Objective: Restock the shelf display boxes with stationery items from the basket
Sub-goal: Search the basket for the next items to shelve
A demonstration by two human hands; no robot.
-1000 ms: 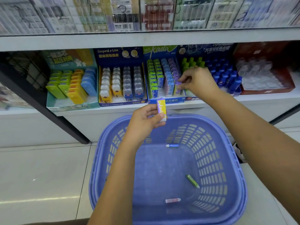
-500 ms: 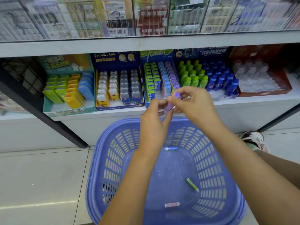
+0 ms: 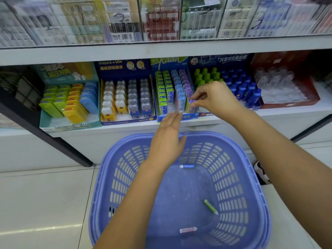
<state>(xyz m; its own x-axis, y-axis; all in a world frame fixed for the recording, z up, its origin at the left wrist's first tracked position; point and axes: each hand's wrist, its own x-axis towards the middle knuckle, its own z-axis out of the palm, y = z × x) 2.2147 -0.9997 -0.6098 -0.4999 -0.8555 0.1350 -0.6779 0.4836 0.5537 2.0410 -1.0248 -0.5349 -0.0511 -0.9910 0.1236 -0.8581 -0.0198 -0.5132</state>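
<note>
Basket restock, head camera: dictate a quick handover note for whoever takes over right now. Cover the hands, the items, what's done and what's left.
The left hand is open and flat, holds nothing, and is over the far rim of the basket.
The right hand pinches a purple eraser at the front of the purple row in the blue display box.
Lying apart on the basket floor: a blue item, a green item and a pink item.
Done: the purple eraser is at its row, not yet released.
Left: release it, then shelve the three basket items. Where the pink one goes, I cannot tell.
</note>
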